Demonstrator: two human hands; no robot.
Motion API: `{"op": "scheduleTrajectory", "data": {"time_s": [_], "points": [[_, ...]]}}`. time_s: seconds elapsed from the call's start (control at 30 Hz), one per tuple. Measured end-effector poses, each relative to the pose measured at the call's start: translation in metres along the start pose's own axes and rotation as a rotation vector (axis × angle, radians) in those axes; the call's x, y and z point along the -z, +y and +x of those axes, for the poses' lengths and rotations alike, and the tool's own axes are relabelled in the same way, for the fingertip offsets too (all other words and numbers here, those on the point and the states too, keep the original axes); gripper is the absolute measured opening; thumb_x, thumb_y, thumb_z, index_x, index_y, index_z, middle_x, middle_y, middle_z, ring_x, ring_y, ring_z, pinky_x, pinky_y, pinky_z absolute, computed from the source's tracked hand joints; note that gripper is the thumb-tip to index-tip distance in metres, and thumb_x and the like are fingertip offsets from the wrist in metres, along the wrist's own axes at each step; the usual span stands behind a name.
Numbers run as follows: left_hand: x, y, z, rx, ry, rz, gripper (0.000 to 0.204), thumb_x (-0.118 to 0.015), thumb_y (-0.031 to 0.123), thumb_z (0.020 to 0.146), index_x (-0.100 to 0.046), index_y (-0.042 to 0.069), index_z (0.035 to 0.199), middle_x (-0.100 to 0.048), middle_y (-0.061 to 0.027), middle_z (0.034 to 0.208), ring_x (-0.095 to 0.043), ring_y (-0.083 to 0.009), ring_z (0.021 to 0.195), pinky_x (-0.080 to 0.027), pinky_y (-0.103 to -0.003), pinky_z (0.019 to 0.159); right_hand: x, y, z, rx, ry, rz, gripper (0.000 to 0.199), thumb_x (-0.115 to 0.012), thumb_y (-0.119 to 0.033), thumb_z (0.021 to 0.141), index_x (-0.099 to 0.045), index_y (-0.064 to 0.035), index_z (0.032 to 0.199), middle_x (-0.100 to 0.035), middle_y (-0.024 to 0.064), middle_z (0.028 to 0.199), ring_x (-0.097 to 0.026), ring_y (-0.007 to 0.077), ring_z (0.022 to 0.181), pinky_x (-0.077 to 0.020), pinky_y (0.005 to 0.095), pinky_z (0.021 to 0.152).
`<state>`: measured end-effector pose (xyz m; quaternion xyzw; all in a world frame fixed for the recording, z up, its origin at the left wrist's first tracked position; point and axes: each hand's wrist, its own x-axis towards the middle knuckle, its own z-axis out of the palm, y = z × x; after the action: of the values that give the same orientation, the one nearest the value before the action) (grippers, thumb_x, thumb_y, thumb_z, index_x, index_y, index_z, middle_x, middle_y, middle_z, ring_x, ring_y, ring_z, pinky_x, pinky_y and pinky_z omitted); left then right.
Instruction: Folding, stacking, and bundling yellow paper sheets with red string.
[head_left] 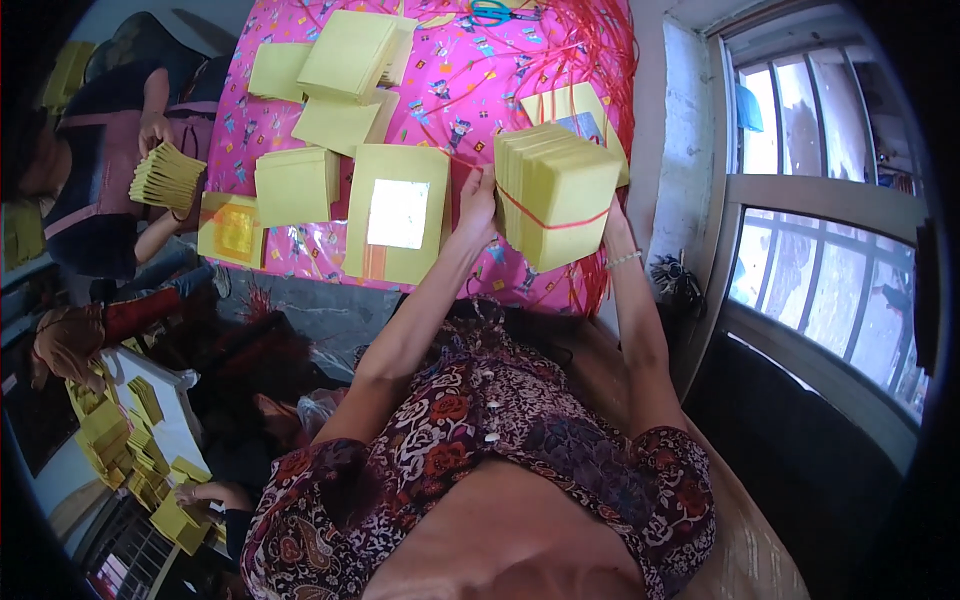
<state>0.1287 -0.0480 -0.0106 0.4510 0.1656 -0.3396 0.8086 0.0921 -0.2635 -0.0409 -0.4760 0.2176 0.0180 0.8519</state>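
Note:
A thick stack of yellow paper sheets stands in front of me at the table's right side, with a red plastic strip running across its left and near faces. My left hand is closed at the stack's left side, its fingers pinching the strip, whose loose end trails off to the left. Against the stack's right edge is my right hand, closed round that side; most of its fingers are hidden behind the paper. Beneath and behind the stack lie more yellow sheets with a blue patch.
Yellow stacks cover the left of the pink patterned table; one nearby bears a silver square. Teal-handled scissors and loose red strips lie farther back. Another person's hand holds yellow paper at left. A barred window is at right.

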Motion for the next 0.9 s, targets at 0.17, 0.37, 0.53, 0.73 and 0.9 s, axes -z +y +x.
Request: {"op": "scheduleTrajectory", "data": {"time_s": [0.17, 0.37, 0.53, 0.73, 0.9], "points": [[-0.021, 0.053, -0.021, -0.544, -0.300, 0.426, 0.021, -0.043, 0.015, 0.099, -0.058, 0.000, 0.096, -0.066, -0.0071, 0.092, -0.060, -0.0111, 0.088, -0.046, -0.026, 0.081, 0.006, -0.021, -0.031, 0.058, -0.100, 0.036, 0.010, -0.056, -0.010, 0.091, -0.061, -0.0049, 0.098, -0.065, 0.0025, 0.089, -0.061, 0.0089, 0.072, -0.0507, 0.0219, 0.065], [-0.014, 0.072, -0.025, -1.096, -0.730, 1.179, 0.026, -0.054, 0.006, 0.083, -0.063, 0.009, 0.107, -0.065, -0.0119, 0.102, -0.060, -0.0289, 0.102, -0.048, -0.038, 0.087, -0.003, -0.047, -0.040, 0.079, -0.153, -0.031, 0.013, -0.056, -0.020, 0.094, -0.060, -0.0080, 0.091, -0.063, -0.0015, 0.088, -0.059, 0.0051, 0.074, -0.0486, 0.0200, 0.065], [0.022, 0.042, -0.013, -1.167, -0.877, 1.462, 0.036, -0.057, -0.004, 0.074, -0.063, 0.009, 0.107, -0.064, -0.0030, 0.113, -0.058, -0.0266, 0.107, -0.049, -0.037, 0.088, 0.009, -0.018, -0.034, 0.059, -0.240, -0.006, 0.011, -0.055, -0.014, 0.093, -0.060, -0.0048, 0.095, -0.065, 0.0043, 0.096, -0.062, 0.0124, 0.088, -0.0488, 0.0232, 0.079], [0.014, 0.019, -0.021, -0.979, -0.735, 1.471, 0.020, -0.058, 0.007, 0.083, -0.066, 0.012, 0.101, -0.065, -0.0094, 0.092, -0.062, -0.0273, 0.090, -0.050, -0.037, 0.078, 0.011, -0.010, -0.041, 0.072, -0.172, -0.274, 0.013, -0.055, -0.014, 0.094, -0.059, -0.0027, 0.098, -0.065, 0.0035, 0.096, -0.061, 0.0087, 0.086, -0.0487, 0.0222, 0.077], [-0.001, 0.015, 0.004, -0.489, -0.550, 1.076, 0.024, -0.050, 0.022, 0.094, -0.066, 0.004, 0.096, -0.070, -0.0071, 0.087, -0.069, -0.0159, 0.080, -0.051, -0.025, 0.073, -0.001, -0.024, -0.040, 0.269, -0.078, -0.415, 0.015, -0.058, -0.017, 0.092, -0.060, -0.0028, 0.097, -0.065, 0.0026, 0.095, -0.060, 0.0088, 0.087, -0.0478, 0.0215, 0.077]]}}
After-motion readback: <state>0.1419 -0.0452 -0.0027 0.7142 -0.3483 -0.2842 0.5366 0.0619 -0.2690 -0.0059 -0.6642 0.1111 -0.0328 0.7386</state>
